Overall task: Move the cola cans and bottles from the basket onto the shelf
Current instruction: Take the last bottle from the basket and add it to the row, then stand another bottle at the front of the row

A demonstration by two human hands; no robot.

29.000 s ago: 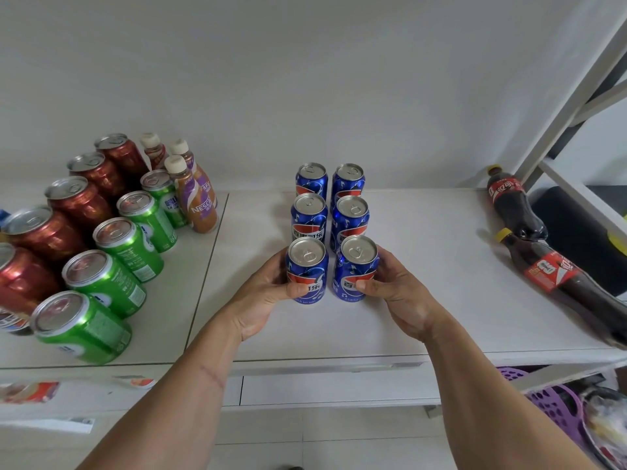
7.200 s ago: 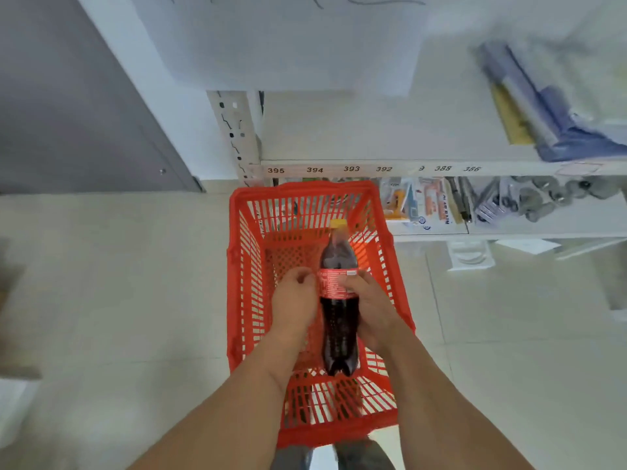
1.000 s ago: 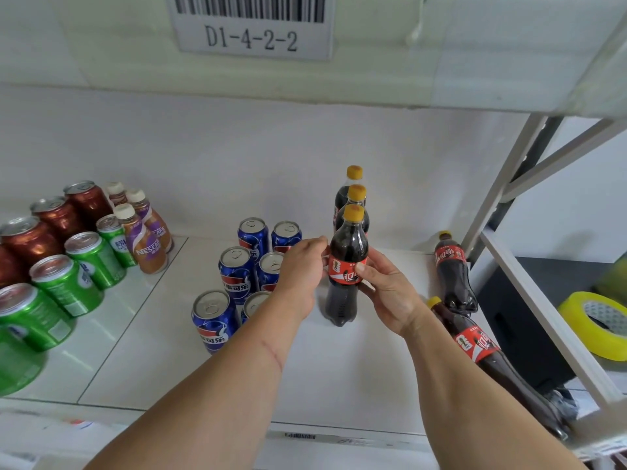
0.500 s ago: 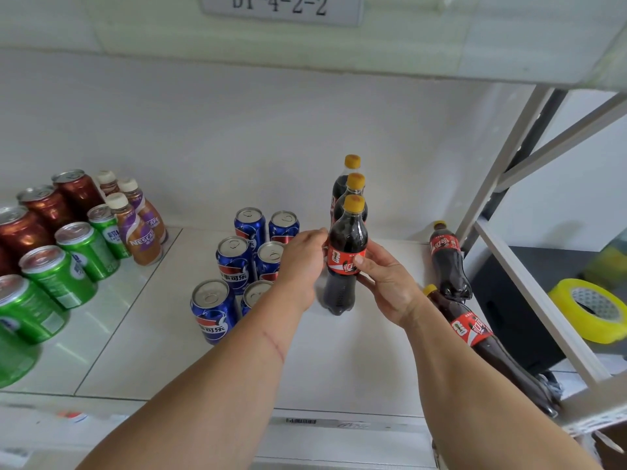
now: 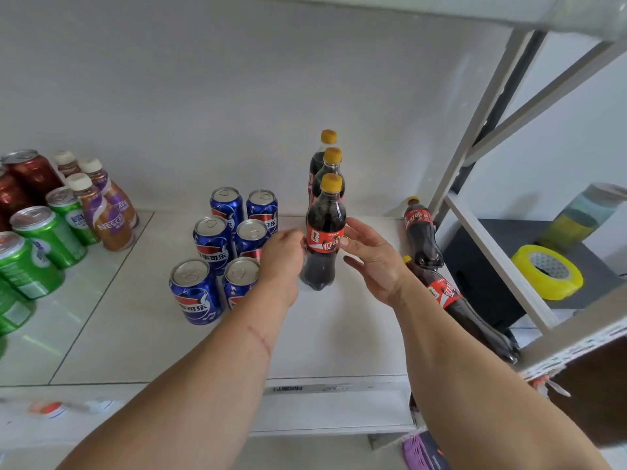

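Observation:
Three upright cola bottles with yellow caps stand in a row going back on the white shelf [image 5: 339,337]. The front cola bottle [image 5: 324,212] stands between my hands. My left hand [image 5: 283,262] touches the left side of its red label with loosely curled fingers. My right hand [image 5: 371,257] has its fingers spread, and only its fingertips reach the label's right side. Several blue cola cans [image 5: 195,293] stand in two rows just left of my left hand. Two more cola bottles [image 5: 420,232] lie on their sides at the shelf's right end. The basket is out of view.
Green cans [image 5: 44,235], red cans [image 5: 30,171] and small coffee bottles [image 5: 105,218] fill the shelf's left part. A slanted metal upright [image 5: 475,137] bounds the right end. A yellow tape roll [image 5: 546,273] lies beyond it. A purple basket [image 5: 420,449] shows below the shelf.
My right hand's fingers have spread and loosened from the front bottle. My left hand has drawn slightly to the left. The bottle stands in place on the shelf.

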